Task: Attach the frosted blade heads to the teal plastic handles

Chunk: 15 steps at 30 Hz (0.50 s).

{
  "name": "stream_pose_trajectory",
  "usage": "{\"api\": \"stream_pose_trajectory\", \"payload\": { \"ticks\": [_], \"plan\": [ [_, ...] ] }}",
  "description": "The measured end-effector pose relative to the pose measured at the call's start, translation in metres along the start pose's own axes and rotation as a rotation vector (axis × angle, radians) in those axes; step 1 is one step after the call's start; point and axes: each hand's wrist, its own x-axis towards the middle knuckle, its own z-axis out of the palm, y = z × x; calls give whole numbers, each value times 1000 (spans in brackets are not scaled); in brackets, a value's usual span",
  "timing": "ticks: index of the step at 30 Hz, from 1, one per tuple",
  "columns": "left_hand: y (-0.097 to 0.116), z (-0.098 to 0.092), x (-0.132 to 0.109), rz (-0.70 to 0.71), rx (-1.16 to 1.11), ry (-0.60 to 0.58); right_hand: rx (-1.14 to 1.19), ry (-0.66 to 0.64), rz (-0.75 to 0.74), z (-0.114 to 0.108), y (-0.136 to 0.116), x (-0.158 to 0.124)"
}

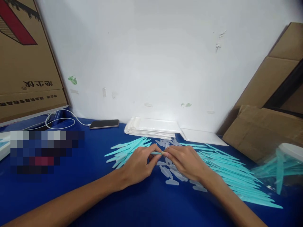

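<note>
My left hand [137, 164] is closed in a pinch on a thin turquoise stick [155, 153], which looks like an eyebrow razor. Its end points right, into the pinched fingers of my right hand [186, 159]. Whatever those fingers hold at the tip is hidden. Small translucent blade caps [172, 182] lie scattered under and around my right hand. A pile of turquoise razors [127, 151], some with clear covers at their ends, is beside my left hand. A larger spread of turquoise razors [227, 167] lies beyond my right forearm.
White flat sleeves [153, 124] are stacked against the wall. A phone [104, 124] on a white cable [78, 119] lies to their left. Cardboard boxes [28, 69] stand on both sides. At right is a clear bag of turquoise sticks [279, 170]. A pixelated patch covers the left.
</note>
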Motion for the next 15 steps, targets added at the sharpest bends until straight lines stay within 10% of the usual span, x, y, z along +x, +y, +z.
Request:
{"api": "stream_pose_trajectory", "payload": {
  "ticks": [15],
  "plan": [
    [1, 0, -1, 22, 5, -21, 7, -23, 13, -1, -2, 2]
  ]
}}
